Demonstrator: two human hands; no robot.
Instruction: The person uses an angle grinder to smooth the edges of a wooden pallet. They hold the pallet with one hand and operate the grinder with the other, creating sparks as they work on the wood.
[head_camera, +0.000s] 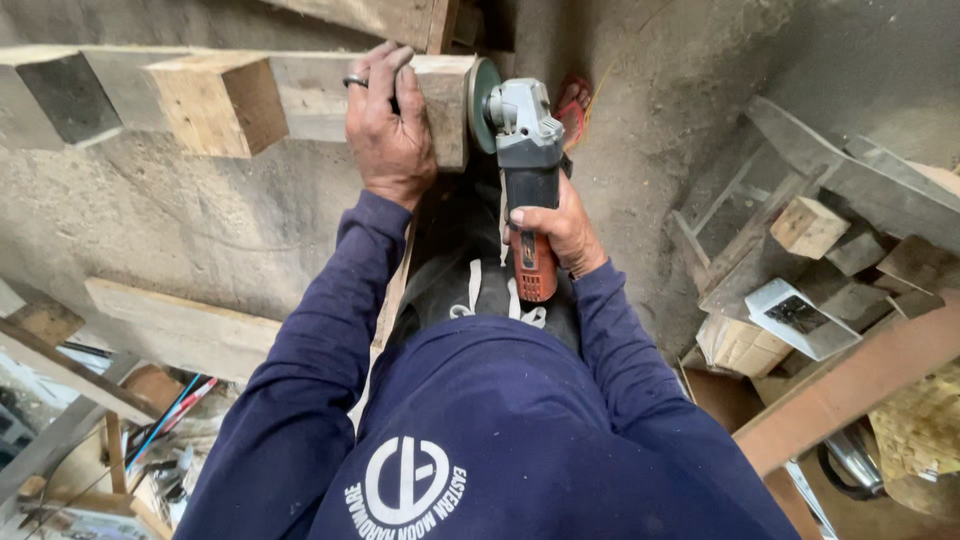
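Two hands share the work: the left hand (390, 135) lies flat and clamped over the end of a wooden beam (300, 95), steadying it, a ring on one finger. Just to its right, the right hand (560, 228) is clenched around the orange-and-grey angle grinder (527, 165), whose disc (484, 90) meets the beam's end face. Grinding that end appears to be the step in hand; the next move calls for a firm hold and steady pressure. Loose wood offcuts (810, 227) lie well right of the hands.
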